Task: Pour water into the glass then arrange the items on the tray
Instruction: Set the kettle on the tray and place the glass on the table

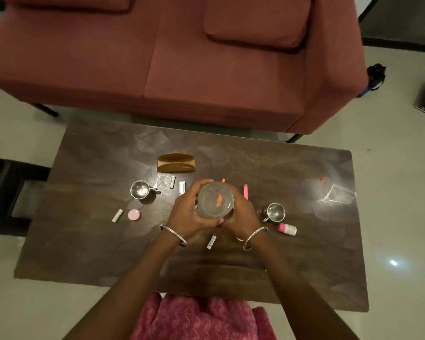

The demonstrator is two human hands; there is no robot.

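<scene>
Both hands hold a clear glass (215, 203) over the middle of a dark wooden coffee table (304, 241), seen from above through its open mouth. The left hand (185, 212) wraps the glass's left side with fingers curled round the far rim. The right hand (243, 214) wraps the right side, and the two hands meet at the near side. Each wrist has a metal bangle, left (174, 235) and right (254, 238). An orange shape (219, 200) shows through the glass; can't tell if it's inside or beneath. Water level not discernible.

On the table:
- A steel cup (140, 189) with handle stands upright left of the hands.
- A second steel cup (275, 212) stands upright just right of the right hand.
- A curved wooden holder (176, 162) sits behind the hands.
- A white sachet (182, 188) lies just beside the left hand's fingers, and a smaller sachet (172, 182) lies left of it on a clear wrapper.
- A pink sachet (245, 191) lies by the right hand, and an orange strip (223, 180) pokes out behind the glass.
- A pink round lid (134, 214) lies next to another white sachet (117, 215), at front left.
- A printed sachet (211, 242) lies between the wrists; its dark print is too blurred to read.
- A small white bottle with pink cap (287, 228) lies on its side near the second cup; no label legible.
- A tiny red bit (323, 179) sits far right.

A red-brown sofa (206, 69) stands behind the table. Pink patterned clothing (201, 320) shows at the bottom edge.
</scene>
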